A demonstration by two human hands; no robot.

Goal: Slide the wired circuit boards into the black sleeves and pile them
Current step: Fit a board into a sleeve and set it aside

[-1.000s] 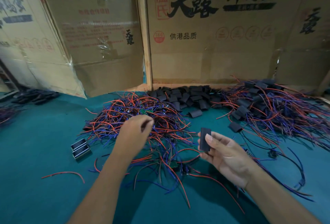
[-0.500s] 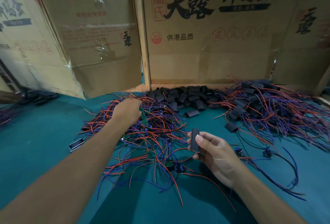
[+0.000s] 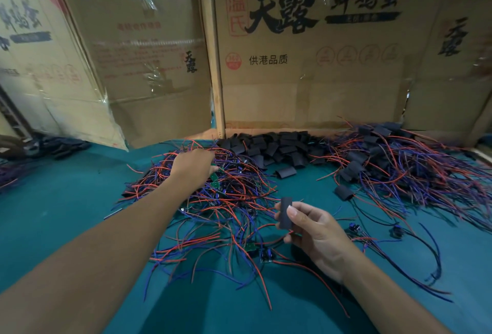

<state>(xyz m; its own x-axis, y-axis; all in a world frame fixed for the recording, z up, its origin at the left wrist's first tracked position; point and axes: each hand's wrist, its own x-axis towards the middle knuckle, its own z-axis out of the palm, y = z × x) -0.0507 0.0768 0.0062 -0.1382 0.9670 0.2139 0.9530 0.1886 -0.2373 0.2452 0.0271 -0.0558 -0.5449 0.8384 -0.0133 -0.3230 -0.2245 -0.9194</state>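
Tangled wires are the main risk: the left hand (image 3: 195, 167) reaches with curled fingers into the heap of wired circuit boards (image 3: 213, 195) on the green surface (image 3: 53, 213), though whether it grips one I cannot tell; pulling could drag neighbours along or snag leads. The right hand (image 3: 316, 232) pinches an empty black sleeve (image 3: 285, 213), which could flatten shut under pressure. The finished pile (image 3: 394, 163) lies far right.

We note a teal surface (image 3: 66, 213). Printed cardboard boxes (image 3: 306, 67) stand along its far edge; a wooden post (image 3: 217, 80) rises between two boxes.
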